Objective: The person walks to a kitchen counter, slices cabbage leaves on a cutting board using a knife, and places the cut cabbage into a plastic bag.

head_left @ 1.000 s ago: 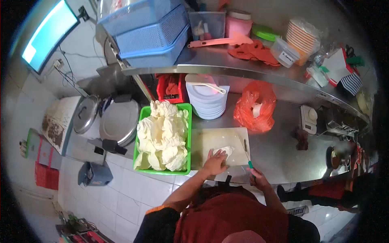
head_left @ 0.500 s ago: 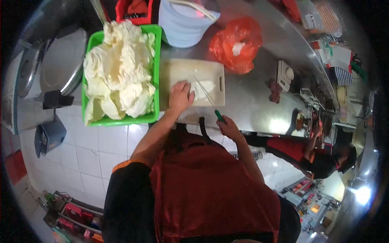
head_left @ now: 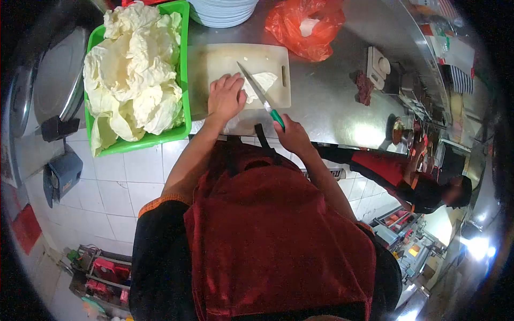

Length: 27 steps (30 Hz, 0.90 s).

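Note:
My left hand (head_left: 226, 97) presses on a pale cabbage leaf (head_left: 262, 83), its fingers bent and close together over the leaf's left part, which they hide. Beneath lies a white cutting board (head_left: 206, 56). In my right hand (head_left: 293, 134) is the green handle of a knife (head_left: 256, 88). The blade slants up and left across the leaf, its tip beyond the leaf and close to my left fingers. Small pale bits lie on the board near the tip. Left of the board, a green basket (head_left: 184, 69) is heaped with cabbage leaves (head_left: 142, 64).
An orange-red plastic bag (head_left: 308, 35) and a stack of pale plates (head_left: 222, 13) stand behind the board on the steel counter (head_left: 326, 101). A small white scale (head_left: 377, 67) sits farther right. A co-worker (head_left: 393, 171) stands at the counter's right end.
The view has shifted, so the counter sits higher in it. The knife has moved left over the leaf, nearer my left hand. My left hand stays on the leaf.

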Tool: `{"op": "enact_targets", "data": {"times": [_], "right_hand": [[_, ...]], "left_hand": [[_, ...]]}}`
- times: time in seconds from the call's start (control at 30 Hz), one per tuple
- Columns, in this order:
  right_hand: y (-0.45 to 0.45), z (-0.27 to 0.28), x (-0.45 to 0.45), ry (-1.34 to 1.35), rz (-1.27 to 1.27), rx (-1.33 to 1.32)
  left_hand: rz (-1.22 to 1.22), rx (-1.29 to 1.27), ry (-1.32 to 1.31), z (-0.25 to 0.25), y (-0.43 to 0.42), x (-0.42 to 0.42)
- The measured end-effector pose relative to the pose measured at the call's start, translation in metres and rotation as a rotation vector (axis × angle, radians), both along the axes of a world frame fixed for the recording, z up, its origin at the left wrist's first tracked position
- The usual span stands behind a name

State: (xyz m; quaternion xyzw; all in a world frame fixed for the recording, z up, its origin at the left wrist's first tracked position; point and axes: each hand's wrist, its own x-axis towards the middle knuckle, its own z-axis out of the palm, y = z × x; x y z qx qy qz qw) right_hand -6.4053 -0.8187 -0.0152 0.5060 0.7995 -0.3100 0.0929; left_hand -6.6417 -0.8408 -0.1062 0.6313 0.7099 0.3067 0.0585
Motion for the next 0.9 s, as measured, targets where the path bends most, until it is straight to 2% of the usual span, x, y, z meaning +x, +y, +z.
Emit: {"op": "enact_targets", "data": {"times": [0.1, 0.27, 0.5, 0.67, 0.7, 0.77, 0.9], "right_hand": [[-0.002, 0.003, -0.004, 0.008, -0.013, 0.082], [0.0, -0.014, 0.018, 0.042, 0.121, 0.272], [0.003, -0.032, 0.043, -0.006, 0.164, 0.252], [0.006, -0.023, 0.047, 0.012, 0.24, 0.388], [0.008, -0.02, 0.045, 0.017, 0.233, 0.384], [0.01, -0.008, 0.038, -0.115, 0.186, 0.147], [0.015, 0.015, 0.029, -0.14, 0.209, 0.163]], "left_hand": [[0.02, -0.025, -0.007, -0.001, 0.0, 0.001], [0.056, -0.004, -0.029, 0.001, 0.001, 0.005], [0.061, 0.019, -0.016, 0.005, 0.002, 0.006], [0.064, -0.012, -0.002, 0.006, 0.002, 0.008], [0.059, -0.016, 0.003, 0.006, 0.002, 0.008], [0.051, 0.011, -0.039, 0.005, 0.001, 0.007], [0.054, -0.011, -0.025, 0.007, 0.003, 0.007]]}}
